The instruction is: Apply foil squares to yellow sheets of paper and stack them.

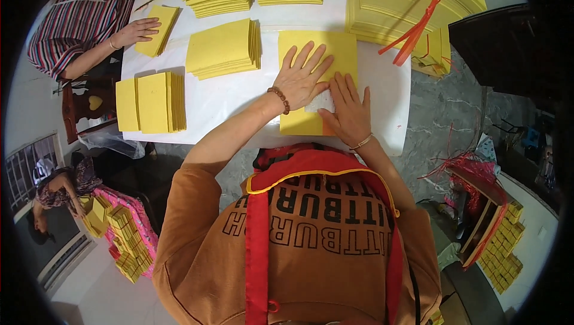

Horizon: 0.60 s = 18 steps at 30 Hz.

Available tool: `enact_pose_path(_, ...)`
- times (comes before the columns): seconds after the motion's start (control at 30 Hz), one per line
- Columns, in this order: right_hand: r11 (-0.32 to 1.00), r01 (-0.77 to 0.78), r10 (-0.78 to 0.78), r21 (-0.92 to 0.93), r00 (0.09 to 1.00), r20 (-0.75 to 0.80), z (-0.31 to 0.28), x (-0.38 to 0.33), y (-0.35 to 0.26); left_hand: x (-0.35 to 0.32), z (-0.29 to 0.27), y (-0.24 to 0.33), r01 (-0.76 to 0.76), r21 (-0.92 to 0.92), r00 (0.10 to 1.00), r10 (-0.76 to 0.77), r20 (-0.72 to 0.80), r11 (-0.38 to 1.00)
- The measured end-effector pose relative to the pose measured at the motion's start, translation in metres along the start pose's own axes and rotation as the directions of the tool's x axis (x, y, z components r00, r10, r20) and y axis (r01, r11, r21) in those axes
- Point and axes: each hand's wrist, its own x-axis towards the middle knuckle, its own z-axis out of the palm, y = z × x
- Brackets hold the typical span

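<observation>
At twelve o'clock, the left hand [303, 78] is lying spread and the right hand [351, 111] is resting flat, thumb apart, on the sheet [345, 50], where uneven pressing would be risking creases or a slipping white patch [314, 104] between them.

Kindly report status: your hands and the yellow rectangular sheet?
Left hand, right hand: open, on yellow rectangular paper sheet. Sheet: partly covered. Yellow rectangular paper stack at left, apart from sheet.
</observation>
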Motion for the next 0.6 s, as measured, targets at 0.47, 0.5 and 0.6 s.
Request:
enact_pose_path(0.47, 0.368, -0.179, 0.276, 0.913, 0.958, 0.077, -0.015, 0.003, 0.046, 0.006, 0.001, 0.022, -0.092, 0.398, 0.986, 0.14, -0.094, 0.913)
enact_pose_path(0.5, 0.365, -0.17, 0.258, 0.915, 0.963, 0.075, -0.018, 0.003, 0.044, 0.01, -0.004, 0.022, -0.076, 0.408, 0.987, 0.126, -0.098, 0.91)
enact_pose_path(0.6, 0.346, -0.1, 0.451, 0.933, 0.89, -0.071, -0.019, 0.001, 0.037, 0.018, -0.032, 0.008, 0.018, -0.09, 0.997, -0.024, -0.069, 0.996)
